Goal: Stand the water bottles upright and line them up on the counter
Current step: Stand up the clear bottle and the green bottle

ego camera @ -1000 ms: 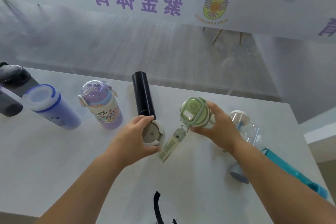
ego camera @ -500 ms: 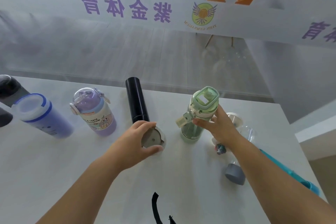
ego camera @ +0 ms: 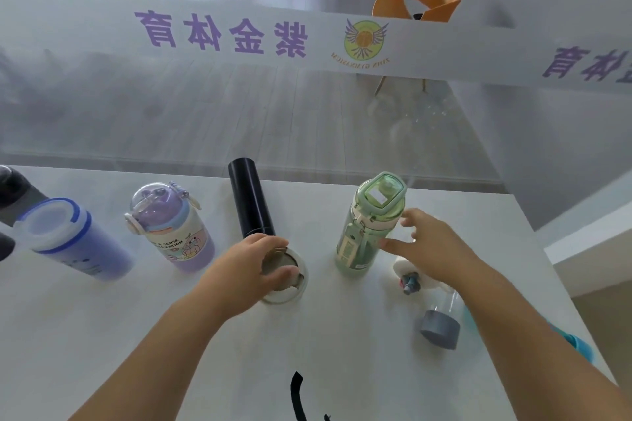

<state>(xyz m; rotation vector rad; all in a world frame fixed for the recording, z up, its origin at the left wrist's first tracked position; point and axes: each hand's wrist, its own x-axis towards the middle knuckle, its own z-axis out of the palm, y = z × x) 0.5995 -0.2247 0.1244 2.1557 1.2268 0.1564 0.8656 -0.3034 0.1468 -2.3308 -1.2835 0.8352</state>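
A green bottle (ego camera: 367, 225) stands upright on the white counter (ego camera: 102, 335), right of centre. My right hand (ego camera: 431, 243) is just to its right, fingers spread, off the bottle. My left hand (ego camera: 249, 267) grips the lid of a clear bottle (ego camera: 285, 284) seen from above. Behind that one stands a tall black bottle (ego camera: 251, 198). To the left, a purple cartoon bottle (ego camera: 171, 229) and a blue bottle (ego camera: 68, 239) stand upright. A clear bottle with a grey base (ego camera: 441, 321) lies on its side under my right forearm.
A dark bottle (ego camera: 13, 191) shows at the left edge. A teal bottle (ego camera: 578, 345) lies at the counter's right edge, mostly hidden by my arm. A glass pane with purple lettering (ego camera: 222, 31) rises behind the counter. A black strap (ego camera: 297, 393) hangs at the bottom.
My right hand tipped the green bottle upright, set it on the counter and let go, fingers spreading. My left hand stayed on the clear bottle's lid.
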